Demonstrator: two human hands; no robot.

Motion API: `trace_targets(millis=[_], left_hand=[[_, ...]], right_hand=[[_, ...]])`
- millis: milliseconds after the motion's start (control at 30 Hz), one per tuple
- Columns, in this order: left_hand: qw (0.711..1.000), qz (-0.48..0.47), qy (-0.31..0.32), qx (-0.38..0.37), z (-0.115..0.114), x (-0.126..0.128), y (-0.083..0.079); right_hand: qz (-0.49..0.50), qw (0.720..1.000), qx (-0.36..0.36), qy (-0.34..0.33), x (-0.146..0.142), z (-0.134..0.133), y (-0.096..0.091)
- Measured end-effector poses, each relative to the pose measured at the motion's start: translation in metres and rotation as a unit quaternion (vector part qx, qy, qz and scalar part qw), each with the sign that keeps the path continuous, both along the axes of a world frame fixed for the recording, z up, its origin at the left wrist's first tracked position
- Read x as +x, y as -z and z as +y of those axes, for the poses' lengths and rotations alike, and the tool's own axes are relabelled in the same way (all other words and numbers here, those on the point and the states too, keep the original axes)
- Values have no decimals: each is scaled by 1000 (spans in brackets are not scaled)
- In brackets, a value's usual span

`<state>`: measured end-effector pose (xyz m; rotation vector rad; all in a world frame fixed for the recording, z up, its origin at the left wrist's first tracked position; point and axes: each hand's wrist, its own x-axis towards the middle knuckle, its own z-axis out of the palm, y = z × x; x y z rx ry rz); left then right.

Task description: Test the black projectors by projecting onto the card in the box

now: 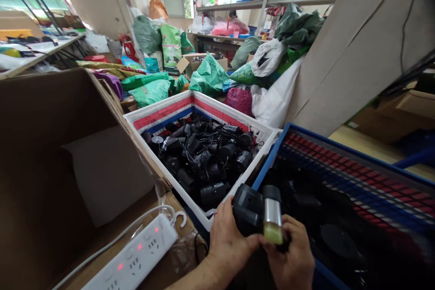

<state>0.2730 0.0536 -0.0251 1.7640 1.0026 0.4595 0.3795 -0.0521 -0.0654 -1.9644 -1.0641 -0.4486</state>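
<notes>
The left hand (226, 235) gripped a boxy black plastic casing (247, 206); the right hand's (294, 253) fingers pinched a black-topped silver metallic cylinder (273, 213) with a translucent yellow end.

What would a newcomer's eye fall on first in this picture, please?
Probably the white-rimmed crate in the middle, heaped with black corded devices. Just in front of it, the left hand holds a black device, and the right hand a silver cylinder with a yellowish end. At lower left, red lights glow on a white power strip.
</notes>
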Motion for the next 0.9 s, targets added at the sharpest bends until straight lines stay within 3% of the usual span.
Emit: trace_targets(millis=[100,200,367,467,567,633,800,900], left_hand=[[998,48,33,1,-8,-4,-4],[996,64,60,20,-10,-6,-5],[978,8,86,190,-5,-9,8],[955,-42,94,279,-4,-13,17],[929,-91,143,328,-6,-15,17],[925,-109,172,320,-7,-15,14],[966,-60,183,173,-10,-11,7],[971,-40,193,137,-12,-6,8]], right_hand=[[23,999,-16,40,18,7,-6],[184,981,-59,12,33,12,-18],[433,894,-33,-111,38,2,-25],[495,855,12,-155,37,-9,-21],[531,824,62,-188,40,-16,-18],[547,811,70,-198,43,-20,-18],[580,772,54,-254,32,-29,-29],[590,773,71,-224,16,-30,-36]])
